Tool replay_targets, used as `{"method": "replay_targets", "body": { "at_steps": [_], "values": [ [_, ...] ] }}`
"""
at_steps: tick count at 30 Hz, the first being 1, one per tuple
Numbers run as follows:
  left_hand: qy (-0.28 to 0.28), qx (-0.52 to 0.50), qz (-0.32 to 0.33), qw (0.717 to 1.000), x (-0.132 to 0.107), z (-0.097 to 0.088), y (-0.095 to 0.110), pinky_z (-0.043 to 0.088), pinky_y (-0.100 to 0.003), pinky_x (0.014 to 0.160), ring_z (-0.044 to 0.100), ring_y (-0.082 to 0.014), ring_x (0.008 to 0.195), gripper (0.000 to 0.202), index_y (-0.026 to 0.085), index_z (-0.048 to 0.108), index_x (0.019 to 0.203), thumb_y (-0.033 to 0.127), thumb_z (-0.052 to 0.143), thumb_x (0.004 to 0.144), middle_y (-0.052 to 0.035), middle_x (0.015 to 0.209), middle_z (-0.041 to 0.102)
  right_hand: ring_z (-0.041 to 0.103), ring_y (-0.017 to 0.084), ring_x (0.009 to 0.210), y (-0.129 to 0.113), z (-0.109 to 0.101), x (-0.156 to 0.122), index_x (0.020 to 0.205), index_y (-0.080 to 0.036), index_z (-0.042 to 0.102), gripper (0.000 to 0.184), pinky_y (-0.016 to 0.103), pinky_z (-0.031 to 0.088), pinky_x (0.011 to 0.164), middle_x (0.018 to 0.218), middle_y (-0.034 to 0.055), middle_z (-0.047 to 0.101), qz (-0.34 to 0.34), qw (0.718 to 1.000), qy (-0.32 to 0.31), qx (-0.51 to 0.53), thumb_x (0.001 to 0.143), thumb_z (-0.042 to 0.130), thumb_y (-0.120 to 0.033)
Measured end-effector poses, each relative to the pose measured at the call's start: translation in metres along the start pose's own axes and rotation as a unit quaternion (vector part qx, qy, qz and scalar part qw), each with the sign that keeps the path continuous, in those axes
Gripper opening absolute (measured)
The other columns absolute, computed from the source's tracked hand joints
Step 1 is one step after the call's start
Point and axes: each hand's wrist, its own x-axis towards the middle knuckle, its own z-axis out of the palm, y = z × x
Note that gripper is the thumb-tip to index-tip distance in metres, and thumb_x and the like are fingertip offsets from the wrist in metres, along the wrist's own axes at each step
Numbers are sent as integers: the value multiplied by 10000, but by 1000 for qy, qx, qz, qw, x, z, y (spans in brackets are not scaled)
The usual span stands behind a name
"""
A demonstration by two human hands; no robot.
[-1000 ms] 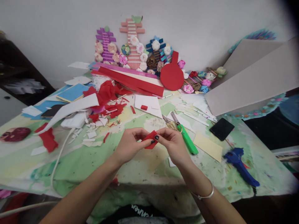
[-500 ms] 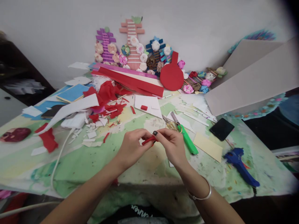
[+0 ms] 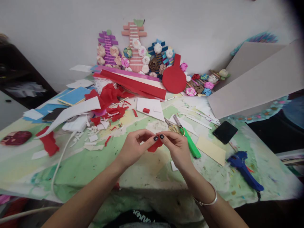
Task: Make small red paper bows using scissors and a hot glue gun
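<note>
White script point(image 3: 142, 216) is seen on the black cloth point(image 3: 125, 217) at the bottom edge, but no word can be read with certainty; no other text can be made out.

Scissors point(image 3: 174, 128), paper scraps point(image 3: 116, 113) and a glue gun point(image 3: 245, 171) mark a craft workspace.

The fingers point(image 3: 148, 144) wear dark polish point(image 3: 161, 136), the right wrist point(image 3: 198, 185) a silver bangle point(image 3: 216, 197), the black clothing point(image 3: 125, 219) white lettering point(image 3: 142, 216).

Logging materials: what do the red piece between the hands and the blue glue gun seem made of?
Red piece: probably paper, felt or fabric, matte; it shows no gloss.
Blue glue gun: likely smooth plastic, from its even colour and moulded outline.
</note>
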Motion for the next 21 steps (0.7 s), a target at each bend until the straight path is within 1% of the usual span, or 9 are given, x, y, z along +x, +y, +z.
{"method": "replay_targets", "body": {
  "at_steps": [5,7,9,10,11,12,13,17,21],
  "values": [
    [-5,-62,-80,995,3,0,-2,490,-193,603,614,-112,627,155,130,687,759,280,691,720,-20,696,695,658,175,761,1,-4,-2,858,-179,729,234,288,513,718,822,58,730,0,999,-27,-35,810,644,-391],
    [-5,-64,-91,994,3,0,-4,483,-183,601,608,-105,625,144,136,693,740,275,702,708,-14,694,697,672,193,794,0,-21,7,899,-171,720,317,305,521,737,852,71,736,3,997,-27,-67,818,608,-457],
    [-1,-61,-100,993,3,-2,-6,470,-172,585,595,-96,610,137,142,697,720,277,710,701,-5,677,692,677,208,798,-2,-52,26,933,-154,710,404,316,522,732,869,88,737,16,985,26,-170,837,547,-511],
    [2,-61,-102,993,3,-2,-7,466,-168,580,588,-92,601,136,144,699,710,279,712,700,-2,666,688,675,210,808,-3,-74,38,942,-144,707,411,316,515,744,885,97,734,26,958,76,-274,857,514,-498],
    [6,-61,-104,993,3,-3,-8,464,-167,581,582,-89,595,137,146,702,707,282,714,700,0,659,686,670,212,832,-4,-97,50,954,-146,705,389,313,503,770,911,100,731,51,901,127,-411,865,502,-466],
    [9,-63,-107,992,3,-3,-9,465,-168,584,580,-88,593,137,149,706,707,285,717,699,1,656,687,662,220,889,-4,-122,63,973,-167,704,382,322,486,818,957,96,727,101,818,164,-542,867,485,-462],
    [12,-67,-109,992,3,-3,-9,468,-169,588,581,-89,594,137,152,710,713,287,723,696,1,661,691,643,273,963,-4,-147,74,979,-128,705,371,369,465,862,999,152,713,136,781,184,-581,845,519,-420],
    [0,-91,-117,989,2,-2,-12,485,-184,610,610,-107,629,147,170,733,751,296,745,675,-12,713,724,606,400,1031,7,-226,102,935,-37,710,331,475,461,849,1040,297,660,250,710,199,-627,722,642,-282],
    [-8,-93,-140,986,2,-2,-12,506,-221,628,640,-145,652,151,173,757,755,236,761,618,-35,725,743,620,427,978,29,-265,104,892,-47,724,306,519,470,792,1021,313,652,300,682,200,-636,679,675,-261]
  ]
}}
